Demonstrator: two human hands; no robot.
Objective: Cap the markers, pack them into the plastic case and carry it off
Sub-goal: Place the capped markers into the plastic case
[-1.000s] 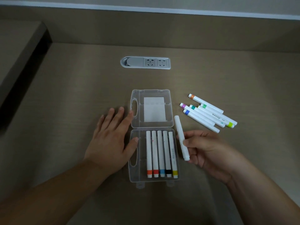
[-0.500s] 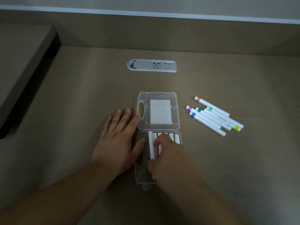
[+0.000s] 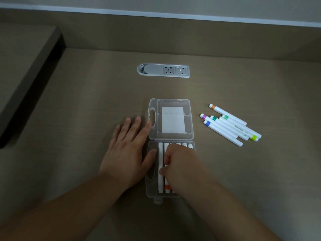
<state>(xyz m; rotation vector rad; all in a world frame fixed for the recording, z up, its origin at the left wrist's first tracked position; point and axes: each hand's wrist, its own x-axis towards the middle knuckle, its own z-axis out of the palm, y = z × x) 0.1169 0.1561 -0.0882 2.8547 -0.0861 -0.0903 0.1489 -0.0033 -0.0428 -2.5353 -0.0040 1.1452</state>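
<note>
Left hand (image 3: 127, 152): flat on the table, fingers straight, thumb against the case's left wall, holding nothing
Plastic case (image 3: 171, 194): 1, open, 6 markers in its near half
Right hand (image 3: 180, 164): fingers curled on the leftmost packed marker (image 3: 160, 173)
Loose markers (image 3: 229, 125): 6, capped, right of the case

Clear plastic case (image 3: 171, 103) open flat, white markers (image 3: 160, 171) inside, loose markers (image 3: 229, 125) right

A brown wood-grain desk (image 3: 86, 101) carries an open clear plastic case (image 3: 171, 101), six loose white markers (image 3: 229, 126) to its right, and a recessed grey socket strip (image 3: 163, 70) beyond.
</note>
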